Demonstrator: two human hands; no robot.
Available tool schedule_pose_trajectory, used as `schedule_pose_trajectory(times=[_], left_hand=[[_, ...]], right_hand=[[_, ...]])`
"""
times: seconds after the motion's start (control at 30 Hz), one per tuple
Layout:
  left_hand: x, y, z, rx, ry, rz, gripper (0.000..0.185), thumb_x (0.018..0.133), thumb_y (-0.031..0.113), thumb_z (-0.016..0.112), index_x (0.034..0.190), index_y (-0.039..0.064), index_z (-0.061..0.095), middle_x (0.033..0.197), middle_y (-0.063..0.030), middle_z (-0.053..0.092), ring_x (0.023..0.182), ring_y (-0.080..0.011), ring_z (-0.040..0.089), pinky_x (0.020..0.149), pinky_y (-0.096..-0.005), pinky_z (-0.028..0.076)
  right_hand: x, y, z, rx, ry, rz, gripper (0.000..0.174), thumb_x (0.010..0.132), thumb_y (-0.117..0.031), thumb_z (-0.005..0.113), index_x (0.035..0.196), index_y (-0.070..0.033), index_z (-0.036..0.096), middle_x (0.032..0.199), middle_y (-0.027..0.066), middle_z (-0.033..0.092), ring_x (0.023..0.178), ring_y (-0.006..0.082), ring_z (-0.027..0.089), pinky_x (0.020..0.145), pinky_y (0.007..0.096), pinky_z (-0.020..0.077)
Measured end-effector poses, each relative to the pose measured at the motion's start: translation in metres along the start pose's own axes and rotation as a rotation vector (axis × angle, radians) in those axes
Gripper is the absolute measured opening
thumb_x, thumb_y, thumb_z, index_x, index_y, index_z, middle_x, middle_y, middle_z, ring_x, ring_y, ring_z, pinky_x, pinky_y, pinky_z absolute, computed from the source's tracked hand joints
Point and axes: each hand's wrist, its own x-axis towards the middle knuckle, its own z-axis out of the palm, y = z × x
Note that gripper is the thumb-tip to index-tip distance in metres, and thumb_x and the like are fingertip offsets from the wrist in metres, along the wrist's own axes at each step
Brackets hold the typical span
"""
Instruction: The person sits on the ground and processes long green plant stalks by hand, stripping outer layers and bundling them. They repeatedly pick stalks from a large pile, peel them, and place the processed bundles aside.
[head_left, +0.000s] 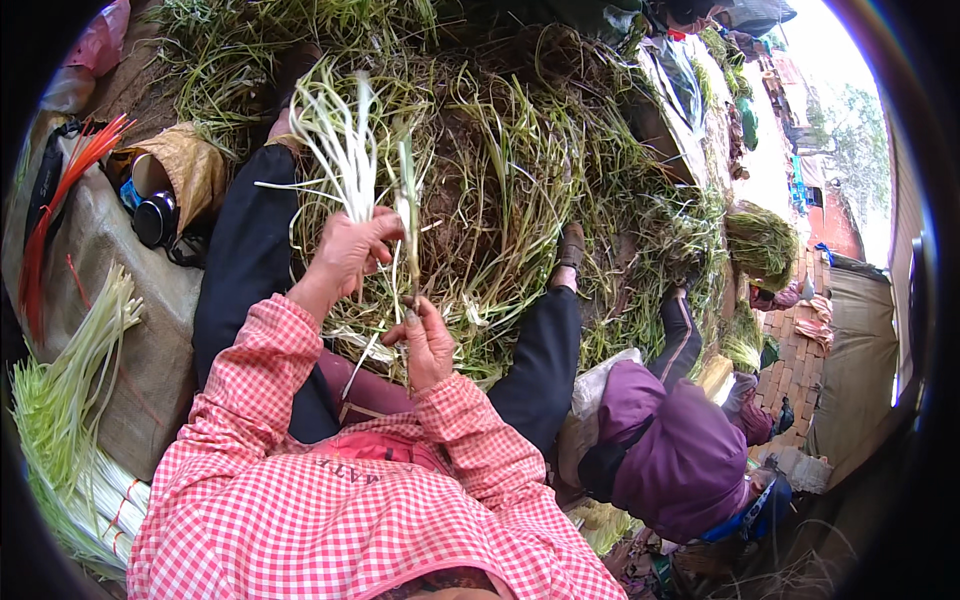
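Note:
My left hand (346, 251) grips a small bunch of peeled white vegetable stalks (360, 176) with pale green leaf tips, which looks like blanched chives. Its thumb and forefinger reach the side of a single stalk (409, 217) with brownish outer skin. Lower down, my right hand (427, 345) pinches that same stalk between thumb and fingers. Beneath both hands spreads a thick heap of green and yellowed leaves (487, 180), lying between my outstretched legs. Whether the left fingers also grip the single stalk is hard to tell.
On my left, loose stalks (90, 322) lie on a sack-covered block (142, 277), beside red ties (64, 202) and a tan bag (184, 165). Tied white bundles (112, 502) lie below. A person in purple (667, 450) sits close on my right.

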Motion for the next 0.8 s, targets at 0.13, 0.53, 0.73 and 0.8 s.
schedule_pose_trajectory(times=[0.13,0.53,0.73,0.8], left_hand=[[-0.001,-0.015,0.004,0.052,-0.007,-0.094,0.024,0.082,0.015,0.073,0.099,0.002,0.062,0.070,-0.0035,0.064,0.044,-0.0066,0.055,0.034,-0.0189,0.032],[-0.006,-0.004,0.003,0.237,-0.041,0.112,0.018,0.080,0.013,0.074,0.091,0.002,0.065,0.070,-0.0015,0.064,0.045,-0.0062,0.054,0.036,-0.0172,0.036],[-0.001,0.021,-0.009,-0.035,0.115,0.188,0.014,0.081,0.008,0.074,0.086,0.006,0.061,0.061,0.0023,0.058,0.045,-0.0045,0.053,0.034,-0.0173,0.033],[0.003,0.026,-0.015,-0.106,0.153,0.206,0.013,0.081,0.008,0.074,0.085,0.006,0.061,0.062,0.0018,0.058,0.046,-0.0050,0.052,0.034,-0.0182,0.032]], right_hand=[[0.005,0.009,-0.002,-0.336,-0.085,0.028,0.042,0.099,-0.029,0.052,0.129,0.001,0.048,0.086,0.0107,0.065,0.070,0.0139,0.061,0.068,0.0271,0.0493],[0.094,-0.011,-0.005,0.492,0.426,0.191,0.011,0.094,-0.019,0.059,0.096,-0.008,0.060,0.072,0.0025,0.065,0.065,0.0155,0.063,0.058,0.0291,0.0538],[0.099,0.028,-0.164,0.494,0.760,0.127,0.010,0.091,-0.017,0.058,0.091,-0.007,0.058,0.061,0.0013,0.057,0.053,0.0166,0.057,0.045,0.0340,0.0513],[0.091,0.040,-0.222,0.578,0.958,0.158,0.014,0.091,-0.019,0.057,0.095,-0.006,0.060,0.062,0.0021,0.058,0.052,0.0174,0.057,0.045,0.0338,0.0510]])
